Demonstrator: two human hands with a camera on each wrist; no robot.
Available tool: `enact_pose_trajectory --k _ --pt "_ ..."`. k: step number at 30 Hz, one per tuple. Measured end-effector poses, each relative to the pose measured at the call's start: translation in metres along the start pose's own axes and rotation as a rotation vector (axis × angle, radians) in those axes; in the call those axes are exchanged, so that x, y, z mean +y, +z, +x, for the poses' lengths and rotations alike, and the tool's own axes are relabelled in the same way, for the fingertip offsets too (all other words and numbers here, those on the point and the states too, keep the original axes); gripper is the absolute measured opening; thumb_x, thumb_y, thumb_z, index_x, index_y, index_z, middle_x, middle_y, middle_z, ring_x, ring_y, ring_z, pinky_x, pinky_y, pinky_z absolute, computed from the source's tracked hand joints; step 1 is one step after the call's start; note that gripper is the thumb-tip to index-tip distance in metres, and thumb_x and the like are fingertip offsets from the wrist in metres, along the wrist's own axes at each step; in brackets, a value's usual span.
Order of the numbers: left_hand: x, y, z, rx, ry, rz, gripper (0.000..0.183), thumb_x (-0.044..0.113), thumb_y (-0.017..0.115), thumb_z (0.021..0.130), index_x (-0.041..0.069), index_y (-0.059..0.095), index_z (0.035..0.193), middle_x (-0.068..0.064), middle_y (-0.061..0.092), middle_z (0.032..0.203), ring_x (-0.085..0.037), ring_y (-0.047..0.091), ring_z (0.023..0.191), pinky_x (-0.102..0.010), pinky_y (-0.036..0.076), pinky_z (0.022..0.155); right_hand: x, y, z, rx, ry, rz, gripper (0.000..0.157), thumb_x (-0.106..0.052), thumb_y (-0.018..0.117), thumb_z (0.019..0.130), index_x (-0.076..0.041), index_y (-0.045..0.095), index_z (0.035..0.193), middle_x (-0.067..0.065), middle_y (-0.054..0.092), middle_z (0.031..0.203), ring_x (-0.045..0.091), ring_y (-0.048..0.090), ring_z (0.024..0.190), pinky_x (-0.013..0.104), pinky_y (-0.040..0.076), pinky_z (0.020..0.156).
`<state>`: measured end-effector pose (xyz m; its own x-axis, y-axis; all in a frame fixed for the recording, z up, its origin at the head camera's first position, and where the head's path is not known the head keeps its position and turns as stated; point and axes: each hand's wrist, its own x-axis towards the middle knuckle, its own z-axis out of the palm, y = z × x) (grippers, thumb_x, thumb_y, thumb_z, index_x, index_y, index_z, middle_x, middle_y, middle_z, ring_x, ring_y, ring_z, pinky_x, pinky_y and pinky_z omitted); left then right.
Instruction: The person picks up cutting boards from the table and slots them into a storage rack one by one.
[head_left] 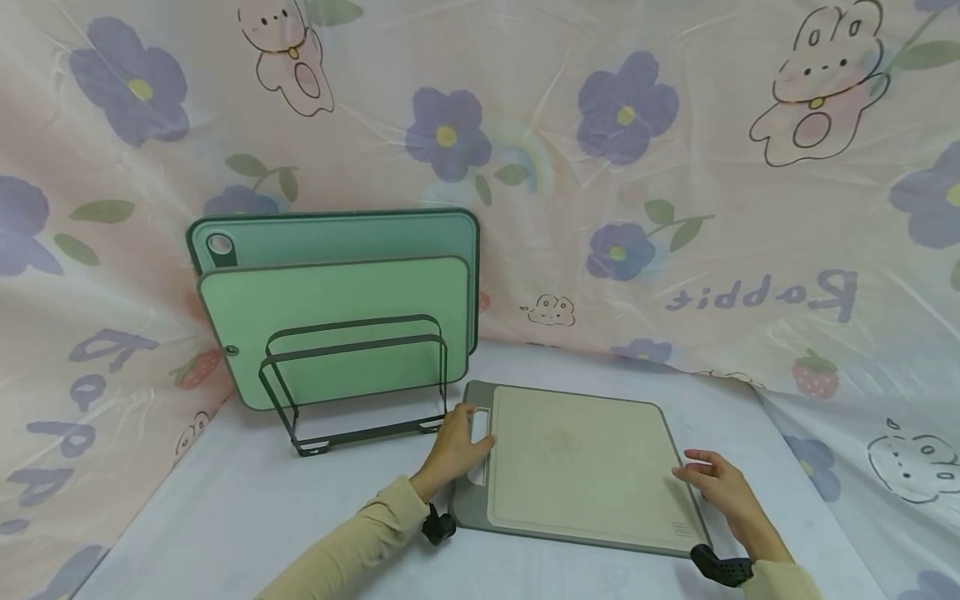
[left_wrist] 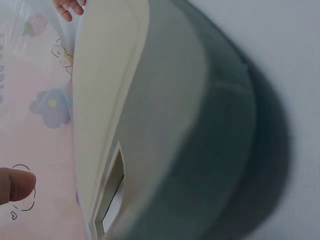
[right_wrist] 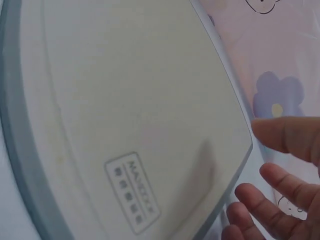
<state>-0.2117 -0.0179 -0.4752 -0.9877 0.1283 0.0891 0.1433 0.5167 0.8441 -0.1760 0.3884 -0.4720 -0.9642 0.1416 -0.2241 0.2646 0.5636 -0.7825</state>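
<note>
A beige cutting board (head_left: 577,467) with a grey-green border lies flat on the white surface, its slotted handle toward the left. My left hand (head_left: 455,446) is over the handle slot (left_wrist: 111,192), thumb apart from the other fingers. In the left wrist view only its thumb (left_wrist: 17,185) shows, clear of the board; the other fingers are out of that view. Beside the board's right edge is my right hand (head_left: 720,487), its fingers loosely bent and spread. The right wrist view shows the thumb (right_wrist: 285,132) close to the board's edge, near a printed label (right_wrist: 132,192); whether it touches cannot be told.
At the left stands a black metal rack (head_left: 367,435). A light green board (head_left: 360,300) leans upright in or behind it, with a larger teal board (head_left: 337,237) with a dark rim further back. A curtain (head_left: 540,208) printed with flowers and rabbits hangs behind the white table (head_left: 360,508).
</note>
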Motion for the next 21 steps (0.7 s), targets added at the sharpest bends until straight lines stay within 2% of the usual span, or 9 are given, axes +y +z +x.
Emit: enact_pose_trajectory --k 4,7,11,17,21 --pt "-0.0013 0.0013 0.0019 -0.005 -0.054 -0.021 0.061 0.019 0.07 0.087 -0.009 0.042 0.132 -0.029 0.05 0.121 -0.041 0.051 0.109 -0.056 0.044 0.09 0.0026 0.0023 0.0012 0.002 0.014 0.013 0.067 -0.028 0.065 0.093 0.012 0.035 0.137 0.035 0.044 0.13 0.038 0.049 0.11 0.031 0.045 0.074" --pt "-0.0015 0.0025 0.0039 -0.012 -0.097 -0.054 0.061 0.019 0.07 0.087 -0.009 0.041 0.133 -0.029 0.051 0.119 -0.04 0.052 0.106 -0.055 0.046 0.087 0.0044 0.0033 0.002 0.0 0.022 0.02 0.067 -0.029 0.065 0.093 0.012 0.035 0.137 0.036 0.042 0.132 0.039 0.049 0.111 0.034 0.046 0.077" --pt "0.0003 0.0033 0.0054 -0.031 -0.14 -0.113 0.063 0.02 0.07 0.086 -0.009 0.04 0.134 -0.032 0.048 0.121 -0.043 0.049 0.111 -0.058 0.043 0.091 0.0056 0.0029 0.0022 0.008 0.029 0.019 0.068 -0.03 0.065 0.093 0.012 0.035 0.137 0.036 0.042 0.132 0.041 0.05 0.112 0.04 0.048 0.082" --pt "0.0018 0.0032 0.0074 -0.047 -0.19 -0.155 0.064 0.02 0.068 0.088 -0.009 0.038 0.136 -0.035 0.045 0.128 -0.048 0.045 0.119 -0.061 0.04 0.094 0.0068 0.0012 0.0039 0.015 0.053 0.03 0.069 -0.031 0.066 0.093 0.013 0.036 0.136 0.035 0.046 0.13 0.028 0.056 0.1 0.031 0.048 0.073" --pt "0.0023 0.0029 0.0101 -0.046 -0.238 -0.198 0.063 0.02 0.068 0.088 -0.009 0.038 0.136 -0.034 0.043 0.131 -0.047 0.044 0.121 -0.061 0.039 0.095 0.0056 0.001 0.0051 0.004 0.07 0.045 0.07 -0.033 0.065 0.094 0.014 0.037 0.137 0.033 0.048 0.13 0.029 0.056 0.102 0.03 0.048 0.073"
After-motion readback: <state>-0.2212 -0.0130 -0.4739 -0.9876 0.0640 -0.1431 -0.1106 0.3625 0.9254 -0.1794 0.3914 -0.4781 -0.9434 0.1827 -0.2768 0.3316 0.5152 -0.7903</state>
